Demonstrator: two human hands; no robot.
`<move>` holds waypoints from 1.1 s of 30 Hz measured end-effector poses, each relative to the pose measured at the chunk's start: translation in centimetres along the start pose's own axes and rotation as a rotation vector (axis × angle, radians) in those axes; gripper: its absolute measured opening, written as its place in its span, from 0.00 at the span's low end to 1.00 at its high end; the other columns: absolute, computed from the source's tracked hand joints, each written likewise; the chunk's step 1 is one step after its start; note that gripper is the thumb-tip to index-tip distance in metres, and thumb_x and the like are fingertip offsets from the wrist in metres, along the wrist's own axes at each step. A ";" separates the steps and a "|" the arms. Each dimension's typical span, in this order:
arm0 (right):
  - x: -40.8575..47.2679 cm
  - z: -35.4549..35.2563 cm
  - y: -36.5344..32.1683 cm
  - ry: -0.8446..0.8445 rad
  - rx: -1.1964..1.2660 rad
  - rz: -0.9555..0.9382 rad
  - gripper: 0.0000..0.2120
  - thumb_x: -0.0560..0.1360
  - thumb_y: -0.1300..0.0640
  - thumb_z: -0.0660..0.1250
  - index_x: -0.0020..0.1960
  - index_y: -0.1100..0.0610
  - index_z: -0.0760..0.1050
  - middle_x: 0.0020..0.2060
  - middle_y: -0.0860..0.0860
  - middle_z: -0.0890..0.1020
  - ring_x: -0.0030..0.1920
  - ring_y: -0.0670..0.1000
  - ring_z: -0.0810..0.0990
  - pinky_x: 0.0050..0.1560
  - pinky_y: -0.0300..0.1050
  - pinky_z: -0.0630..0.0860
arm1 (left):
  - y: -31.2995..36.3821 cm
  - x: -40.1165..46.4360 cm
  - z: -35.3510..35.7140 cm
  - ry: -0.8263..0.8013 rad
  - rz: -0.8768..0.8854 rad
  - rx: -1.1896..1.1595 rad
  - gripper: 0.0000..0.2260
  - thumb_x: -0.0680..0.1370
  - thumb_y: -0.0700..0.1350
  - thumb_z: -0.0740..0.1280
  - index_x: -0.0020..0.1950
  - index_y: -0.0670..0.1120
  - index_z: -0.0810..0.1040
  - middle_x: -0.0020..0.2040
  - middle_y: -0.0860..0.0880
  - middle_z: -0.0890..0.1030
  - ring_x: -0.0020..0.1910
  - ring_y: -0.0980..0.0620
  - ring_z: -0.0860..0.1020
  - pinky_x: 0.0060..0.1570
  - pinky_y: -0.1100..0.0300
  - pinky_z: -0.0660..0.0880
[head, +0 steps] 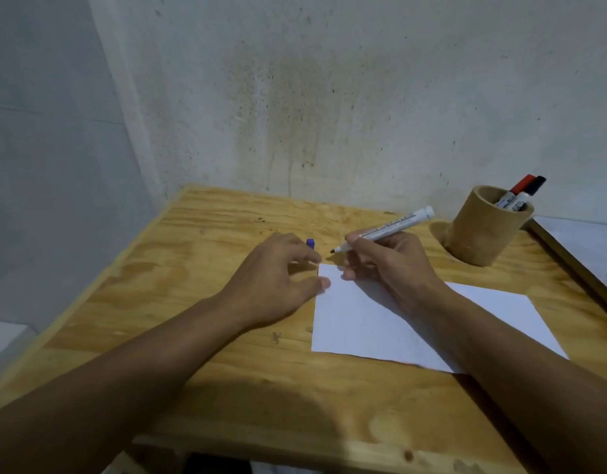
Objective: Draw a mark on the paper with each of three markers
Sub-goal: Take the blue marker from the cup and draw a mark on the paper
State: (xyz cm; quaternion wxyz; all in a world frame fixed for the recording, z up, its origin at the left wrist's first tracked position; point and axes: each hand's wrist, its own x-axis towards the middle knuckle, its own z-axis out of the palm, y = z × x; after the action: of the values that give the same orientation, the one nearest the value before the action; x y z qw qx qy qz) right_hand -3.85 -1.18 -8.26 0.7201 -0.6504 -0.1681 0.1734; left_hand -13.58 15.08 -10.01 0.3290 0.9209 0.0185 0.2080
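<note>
A white sheet of paper (370,323) lies on the wooden table (199,268), with no marks showing on it. My right hand (394,265) grips an uncapped white marker (394,227), its dark tip pointing left just above the paper's far left corner. My left hand (278,278) rests beside the paper's left edge, thumb touching the corner. A blue cap (310,243) pokes out behind its fingers; whether they hold it is unclear. Two more markers, one red-capped (520,186) and one black-capped (537,184), stand in a brown cylindrical holder (483,234).
The table sits in a corner against stained grey walls. The holder stands at the back right. A flat white board (585,248) with a dark edge lies beyond the table's right side. Bare wood stretches across the front and left of the table.
</note>
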 end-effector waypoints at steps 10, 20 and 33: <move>-0.1 0.6 0.5 0.028 -0.078 -0.100 0.08 0.70 0.76 0.69 0.47 0.77 0.73 0.37 0.72 0.76 0.37 0.61 0.78 0.35 0.47 0.80 | -0.2 -0.8 0.5 -0.068 0.033 0.101 0.18 0.70 0.56 0.72 0.57 0.51 0.82 0.53 0.54 0.77 0.56 0.57 0.71 0.57 0.55 0.70; 0.8 0.0 1.6 0.028 -0.351 -0.232 0.05 0.68 0.68 0.75 0.43 0.67 0.81 0.38 0.63 0.86 0.40 0.61 0.86 0.42 0.53 0.84 | 0.0 -0.7 0.5 -0.063 -0.001 0.084 0.18 0.70 0.56 0.72 0.57 0.52 0.82 0.53 0.56 0.76 0.55 0.59 0.69 0.58 0.56 0.69; 0.8 0.0 1.7 0.014 -0.393 -0.259 0.05 0.68 0.67 0.75 0.43 0.67 0.82 0.37 0.62 0.86 0.34 0.52 0.85 0.37 0.44 0.83 | 0.4 -0.8 0.3 -0.067 -0.038 0.068 0.18 0.69 0.56 0.72 0.56 0.52 0.82 0.53 0.56 0.76 0.56 0.58 0.71 0.57 0.51 0.72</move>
State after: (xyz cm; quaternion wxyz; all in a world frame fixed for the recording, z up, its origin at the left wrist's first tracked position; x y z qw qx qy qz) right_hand -3.18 -0.62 -9.90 0.5969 -0.7523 -0.2759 0.0390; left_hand -14.28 14.41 -10.25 0.3020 0.9375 0.0319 0.1701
